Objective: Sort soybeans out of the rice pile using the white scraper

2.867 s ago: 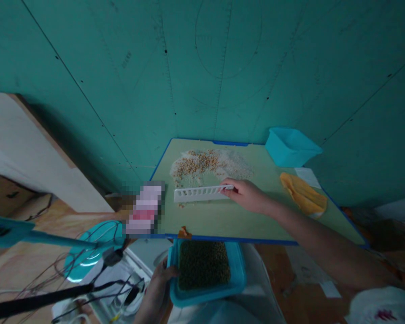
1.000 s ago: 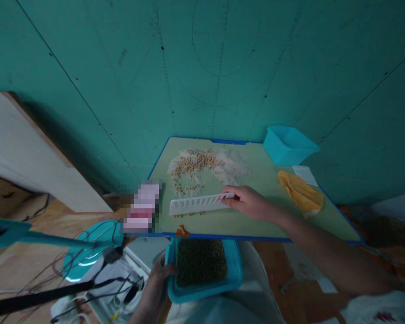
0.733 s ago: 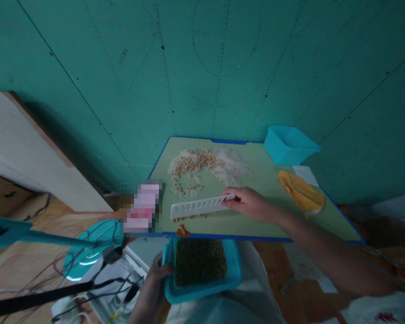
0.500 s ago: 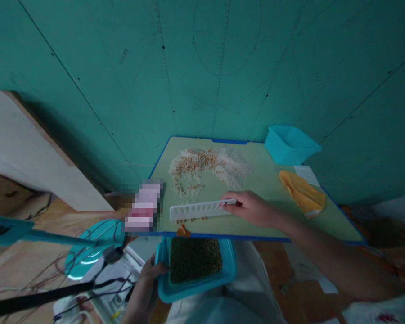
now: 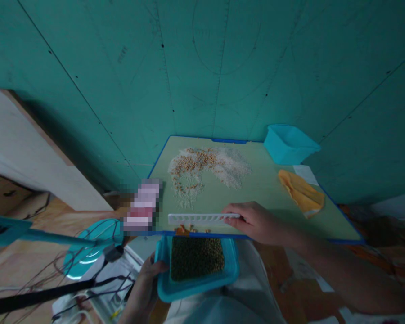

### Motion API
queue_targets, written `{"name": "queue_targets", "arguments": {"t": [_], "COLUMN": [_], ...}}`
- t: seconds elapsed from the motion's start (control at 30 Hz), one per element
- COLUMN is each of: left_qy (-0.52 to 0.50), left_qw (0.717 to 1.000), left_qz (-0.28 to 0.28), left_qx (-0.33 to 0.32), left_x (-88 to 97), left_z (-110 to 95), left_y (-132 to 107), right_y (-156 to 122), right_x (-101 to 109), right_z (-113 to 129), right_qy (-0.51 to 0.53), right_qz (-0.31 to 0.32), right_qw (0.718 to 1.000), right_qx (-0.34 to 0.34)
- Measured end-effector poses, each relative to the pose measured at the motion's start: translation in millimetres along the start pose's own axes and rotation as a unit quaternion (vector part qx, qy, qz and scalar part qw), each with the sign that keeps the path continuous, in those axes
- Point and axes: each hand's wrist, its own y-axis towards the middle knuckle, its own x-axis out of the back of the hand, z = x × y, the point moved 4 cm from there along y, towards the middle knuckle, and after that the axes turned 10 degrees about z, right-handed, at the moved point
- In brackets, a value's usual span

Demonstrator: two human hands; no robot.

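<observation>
My right hand [image 5: 249, 220] is closed around the right end of a long white plastic tray with a row of hollows [image 5: 192, 219], like an ice cube tray. It stands on edge across the table near the front rim. Several tan beans [image 5: 191, 228] lie just in front of it. Below the table edge, my left hand [image 5: 146, 279] grips the left side of a blue plastic bin [image 5: 232, 270], which holds dark green and tan beans [image 5: 195, 258]. Farther back on the table [image 5: 256, 193] spreads a pile of white grains [image 5: 231, 168] mixed with tan beans [image 5: 195, 162].
A blue container [image 5: 290, 146] stands at the back right, beside a yellow cloth [image 5: 302, 192] and a white piece [image 5: 305, 174]. A blurred pink object [image 5: 142, 204] lies at the left edge. Cables and a blue round stool [image 5: 84, 252] are at lower left.
My right hand has drawn the white tray toward the front edge, pushing the tan beans ahead of it to the rim. My left hand keeps the bin under the edge.
</observation>
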Motion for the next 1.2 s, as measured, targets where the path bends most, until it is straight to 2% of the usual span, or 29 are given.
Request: {"name": "queue_targets", "arguments": {"t": [0.23, 0.37, 0.5, 0.6, 0.77, 0.87, 1.03, 1.2], "left_qy": [-0.002, -0.008, -0.017, -0.028, -0.051, -0.056, -0.040, -0.026], "left_qw": [1.000, 1.000, 0.999, 0.999, 0.999, 0.998, 0.999, 1.000], "left_qz": [0.016, 0.018, 0.021, 0.018, 0.006, -0.003, 0.011, 0.016], "left_qx": [0.001, 0.010, 0.018, 0.011, 0.011, 0.017, 0.017, 0.001], "left_x": [2.5, 5.6, 9.1, 12.4, 10.7, 5.5, 0.0, 4.5], "left_z": [2, 6, 10, 11, 6, 0, -4, -4], "left_y": [1, 2, 3, 4, 2, -1, -2, 3], "right_y": [-1, 3, 5, 5, 2, 0, -3, -4], "right_x": [0, -2, -19, -41, -66, -71, -68, -67], "right_z": [-3, -9, -18, -30, -46, -50, -47, -45], "right_qy": [0.009, -0.006, 0.120, 0.234, 0.343, 0.351, 0.332, 0.349], "right_qz": [-0.012, -0.042, -0.059, -0.042, -0.079, -0.096, -0.083, -0.089], "right_qw": [1.000, 0.999, 0.991, 0.970, 0.933, 0.927, 0.936, 0.929], "right_qx": [0.003, 0.007, -0.003, -0.042, -0.078, -0.088, -0.083, -0.086]}}
